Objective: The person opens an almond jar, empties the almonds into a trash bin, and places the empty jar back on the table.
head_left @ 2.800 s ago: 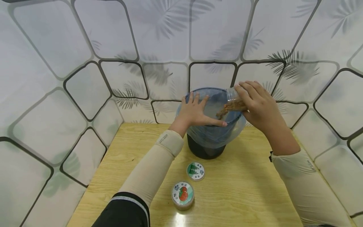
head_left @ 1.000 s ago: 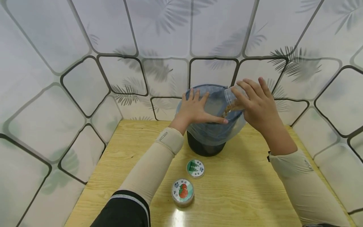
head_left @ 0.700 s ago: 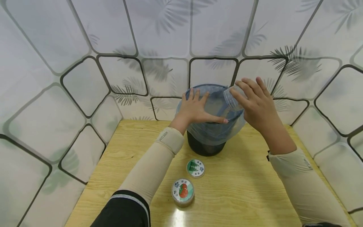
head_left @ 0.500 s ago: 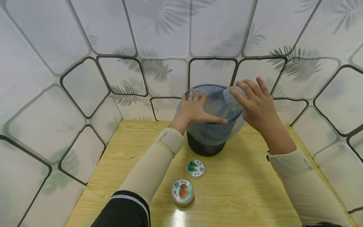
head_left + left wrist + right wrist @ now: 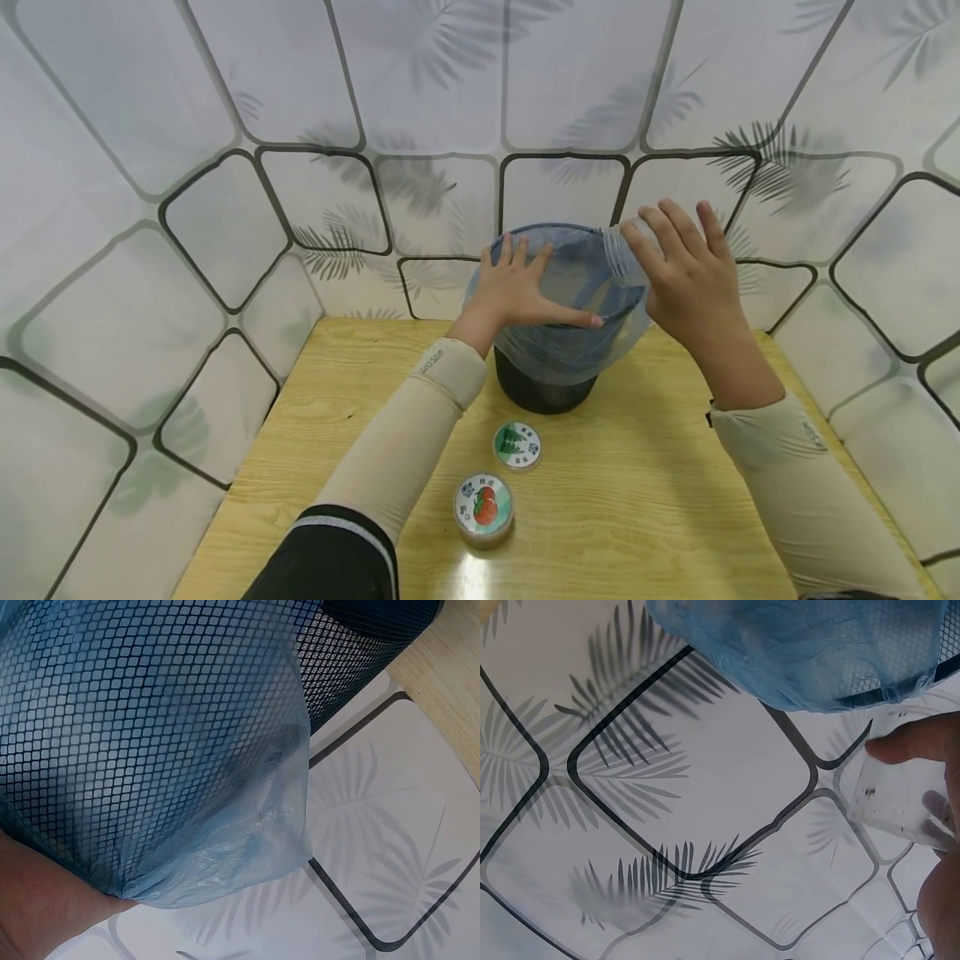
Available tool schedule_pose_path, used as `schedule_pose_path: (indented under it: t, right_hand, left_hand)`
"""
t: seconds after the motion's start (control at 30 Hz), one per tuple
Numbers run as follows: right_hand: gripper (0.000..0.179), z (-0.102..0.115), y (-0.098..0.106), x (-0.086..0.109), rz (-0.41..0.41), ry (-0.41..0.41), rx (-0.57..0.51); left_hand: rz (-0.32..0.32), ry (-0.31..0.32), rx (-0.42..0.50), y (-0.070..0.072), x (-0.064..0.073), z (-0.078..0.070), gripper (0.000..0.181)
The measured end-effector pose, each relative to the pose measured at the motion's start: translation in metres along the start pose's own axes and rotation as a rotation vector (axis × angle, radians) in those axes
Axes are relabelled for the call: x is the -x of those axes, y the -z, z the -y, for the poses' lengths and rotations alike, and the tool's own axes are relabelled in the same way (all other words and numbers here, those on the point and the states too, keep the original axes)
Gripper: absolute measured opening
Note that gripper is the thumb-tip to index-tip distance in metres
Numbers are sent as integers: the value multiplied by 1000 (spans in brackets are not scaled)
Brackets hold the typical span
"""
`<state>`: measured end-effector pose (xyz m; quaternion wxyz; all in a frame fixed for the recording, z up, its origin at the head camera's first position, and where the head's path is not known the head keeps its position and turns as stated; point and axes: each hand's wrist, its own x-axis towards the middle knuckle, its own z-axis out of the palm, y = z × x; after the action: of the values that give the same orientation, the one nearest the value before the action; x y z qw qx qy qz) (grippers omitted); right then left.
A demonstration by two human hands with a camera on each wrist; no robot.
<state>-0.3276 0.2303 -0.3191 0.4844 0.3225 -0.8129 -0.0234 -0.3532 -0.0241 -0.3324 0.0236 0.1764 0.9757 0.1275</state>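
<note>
My right hand (image 5: 693, 287) grips a clear plastic jar (image 5: 628, 252), tilted with its mouth over the right side of the bin. Only small dark specks cling inside the jar (image 5: 889, 791) in the right wrist view. A black mesh waste bin (image 5: 543, 392) stands on the table with a blue plastic bag (image 5: 558, 354) folded over its rim. My left hand (image 5: 513, 296) rests across the near left of the bin's rim, fingers spread and straight, thumb pointing right. In the left wrist view part of this hand (image 5: 45, 900) lies against the bag-covered mesh.
In front of the bin lies a round lid (image 5: 517, 446) with a green leaf label. Nearer stands a lidded jar (image 5: 483, 510) with a red fruit label. The wooden table (image 5: 637, 517) meets patterned wall coverings (image 5: 442, 208) behind and at both sides.
Brown crumbly contents have poured out of the jar into the bin, leaving it see-through. The right hand has just drawn the jar slightly right. My left hand keeps its place.
</note>
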Motion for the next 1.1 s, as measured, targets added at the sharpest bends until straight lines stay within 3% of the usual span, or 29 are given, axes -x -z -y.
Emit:
schedule_pose_path:
  t: [0.23, 0.43, 0.77, 1.1]
  right_hand:
    - [66, -1, 2, 2, 20, -19, -40]
    - [76, 1, 5, 7, -7, -118, -36]
    - [74, 0, 7, 18, -54, -228, -40]
    - [77, -4, 8, 32, 4, -312, -15]
  left_hand:
    - [0, 4, -9, 0, 0, -2, 137]
    - [0, 3, -3, 0, 1, -3, 137]
    - [-35, 1, 5, -2, -1, -1, 143]
    - [-41, 9, 16, -2, 2, -1, 144]
